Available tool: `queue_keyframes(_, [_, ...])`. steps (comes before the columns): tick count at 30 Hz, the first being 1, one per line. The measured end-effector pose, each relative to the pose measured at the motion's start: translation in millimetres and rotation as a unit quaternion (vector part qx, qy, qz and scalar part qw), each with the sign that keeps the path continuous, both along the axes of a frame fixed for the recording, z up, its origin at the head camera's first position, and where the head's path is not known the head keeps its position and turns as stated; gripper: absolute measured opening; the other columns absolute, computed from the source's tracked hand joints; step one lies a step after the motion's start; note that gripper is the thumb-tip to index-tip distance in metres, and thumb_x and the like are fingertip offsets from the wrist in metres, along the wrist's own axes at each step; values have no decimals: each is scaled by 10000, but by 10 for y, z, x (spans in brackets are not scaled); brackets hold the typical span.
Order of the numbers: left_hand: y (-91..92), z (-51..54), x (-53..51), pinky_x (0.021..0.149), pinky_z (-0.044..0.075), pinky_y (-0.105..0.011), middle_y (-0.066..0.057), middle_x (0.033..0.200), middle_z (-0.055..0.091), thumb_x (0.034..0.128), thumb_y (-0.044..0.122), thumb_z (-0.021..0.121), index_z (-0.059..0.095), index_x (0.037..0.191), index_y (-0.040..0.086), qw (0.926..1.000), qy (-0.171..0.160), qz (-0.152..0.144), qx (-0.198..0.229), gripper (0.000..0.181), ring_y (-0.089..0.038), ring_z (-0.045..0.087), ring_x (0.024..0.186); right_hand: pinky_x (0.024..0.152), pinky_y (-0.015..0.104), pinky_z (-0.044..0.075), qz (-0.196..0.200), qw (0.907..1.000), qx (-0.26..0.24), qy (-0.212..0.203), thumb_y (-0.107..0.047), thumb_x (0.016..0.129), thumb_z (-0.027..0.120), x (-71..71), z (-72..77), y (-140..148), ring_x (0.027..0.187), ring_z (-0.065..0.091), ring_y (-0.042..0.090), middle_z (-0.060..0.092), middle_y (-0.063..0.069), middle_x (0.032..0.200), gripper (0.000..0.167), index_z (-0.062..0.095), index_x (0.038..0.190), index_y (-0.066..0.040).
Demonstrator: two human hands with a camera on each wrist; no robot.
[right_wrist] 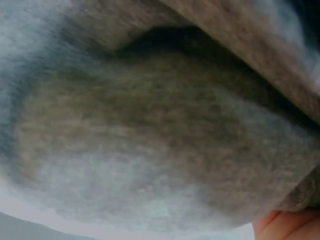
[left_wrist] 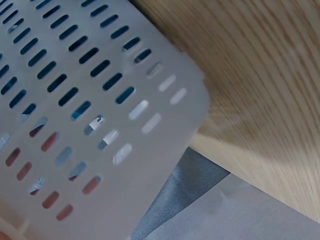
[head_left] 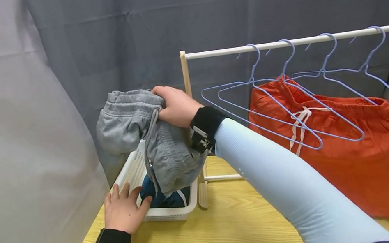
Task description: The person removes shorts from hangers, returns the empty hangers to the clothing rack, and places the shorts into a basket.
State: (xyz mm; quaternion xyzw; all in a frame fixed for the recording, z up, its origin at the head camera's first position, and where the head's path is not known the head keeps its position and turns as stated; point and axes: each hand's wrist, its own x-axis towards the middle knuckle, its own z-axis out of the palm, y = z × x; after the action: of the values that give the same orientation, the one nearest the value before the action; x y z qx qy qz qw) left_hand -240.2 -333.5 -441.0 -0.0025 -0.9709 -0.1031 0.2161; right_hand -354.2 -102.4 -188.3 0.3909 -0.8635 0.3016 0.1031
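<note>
The person's right hand [head_left: 179, 106] grips grey drawstring bottoms [head_left: 174, 153] near the waistband, over a white basket [head_left: 170, 213] on the bench [head_left: 230, 220], while the left hand [head_left: 125, 210], fingers spread, rests at its near corner.

So the whole back of this spot is a dark gray cloth [head_left: 153, 40], with soft vertical folds and a crease running sideways near the top. On the left there's a paler gray sheet [head_left: 11, 122], kinda rumpled, with its own crosswise crease. Tabletop [head_left: 231, 224] is yellowish wood with wavy grain. There's a rack [head_left: 214, 53] standing on it, white rails, light wood post. Far right edge gets darker. Lighting's soft and pretty even.
</note>
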Motion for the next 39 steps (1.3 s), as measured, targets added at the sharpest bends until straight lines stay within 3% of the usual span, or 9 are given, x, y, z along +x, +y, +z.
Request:
queue_keyframes(12, [20, 12, -35, 1077, 198, -713, -282, 1393, 548, 955, 538, 588, 703, 1252, 122, 9998, -102, 120, -158, 524, -566, 326, 1376, 898, 329, 446, -170, 9953, -931, 227, -82, 923, 619, -103, -143, -226, 1038, 523, 180, 553, 41, 1161, 344, 573, 1262, -123])
queue_keyframes(17, [26, 22, -42, 1085, 204, -701, -277, 1400, 545, 954, 526, 591, 699, 1256, 100, 9995, -113, 149, -238, 534, -560, 339, 1372, 903, 323, 446, -215, 9926, -1192, 128, -27, 914, 604, -171, -326, -298, 1051, 520, 180, 540, 54, 1200, 420, 561, 1323, -112])
queue_keyframes(22, [11, -12, -30, 1076, 209, -705, -270, 1393, 553, 943, 527, 599, 705, 1242, 108, 9995, -79, 149, -282, 526, -557, 354, 1361, 903, 324, 441, -350, 9950, -929, -72, -41, 965, 581, -248, -620, -356, 1092, 510, 178, 522, 60, 1273, 433, 530, 1387, -125])
queue_keyframes(28, [29, -12, -15, 1091, 181, -707, -255, 1425, 529, 964, 551, 574, 689, 1274, 123, 9991, -315, 176, -218, 542, -545, 306, 1399, 860, 334, 464, -683, 9947, -761, -138, -40, 993, 540, -279, -934, -417, 1100, 535, 176, 476, 51, 1344, 445, 493, 1416, -170])
queue_keyframes(34, [40, 10, 4, 1105, 178, -707, -254, 1444, 512, 985, 554, 546, 666, 1315, 123, 9987, -440, 185, -169, 556, -542, 276, 1419, 774, 337, 477, -956, 9932, -620, -253, -42, 1005, 536, -319, -1175, -502, 1024, 569, 194, 431, 84, 1414, 470, 465, 1449, -179])
queue_keyframes(39, [22, 30, 13, 1101, 184, -705, -253, 1437, 521, 982, 548, 558, 673, 1302, 128, 9991, -357, 170, -131, 540, -545, 274, 1421, 805, 344, 491, -1209, 9915, -128, -460, -82, 1006, 559, -391, -1361, -525, 1019, 578, 207, 427, 107, 1418, 449, 476, 1439, -170])
